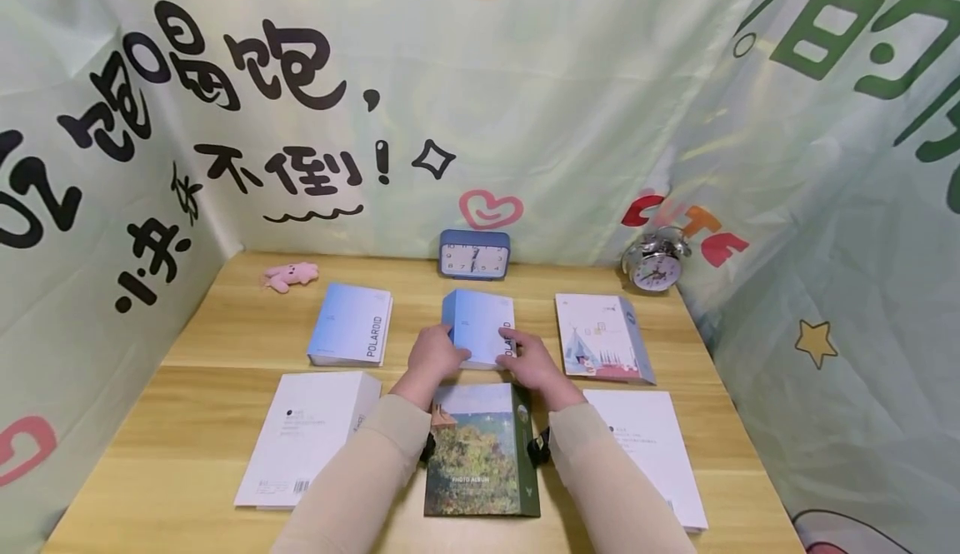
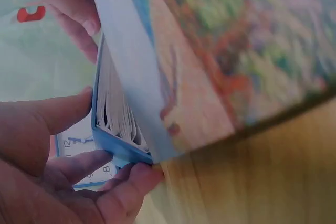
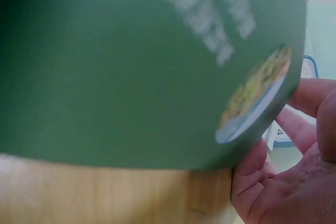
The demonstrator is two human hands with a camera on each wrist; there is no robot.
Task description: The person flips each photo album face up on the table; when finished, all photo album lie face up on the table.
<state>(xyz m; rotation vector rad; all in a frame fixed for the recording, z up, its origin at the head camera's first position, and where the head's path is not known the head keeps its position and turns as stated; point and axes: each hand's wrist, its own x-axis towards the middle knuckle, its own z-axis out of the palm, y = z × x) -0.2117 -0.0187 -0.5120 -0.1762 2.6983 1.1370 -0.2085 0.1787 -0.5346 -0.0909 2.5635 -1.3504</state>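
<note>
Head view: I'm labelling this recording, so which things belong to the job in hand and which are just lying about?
In the job:
middle blue album, held by left hand and right hand
probably left blue album, tent album, painted album, left white album, right white album

Apparently just lying about:
pink toy
blue clock
silver alarm clock

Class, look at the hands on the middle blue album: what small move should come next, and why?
Probably ease the left hand and right hand off the middle blue album: they hold its opposite sides, and it is roughly in line between the other blue album and the tent-pictured album.
</note>
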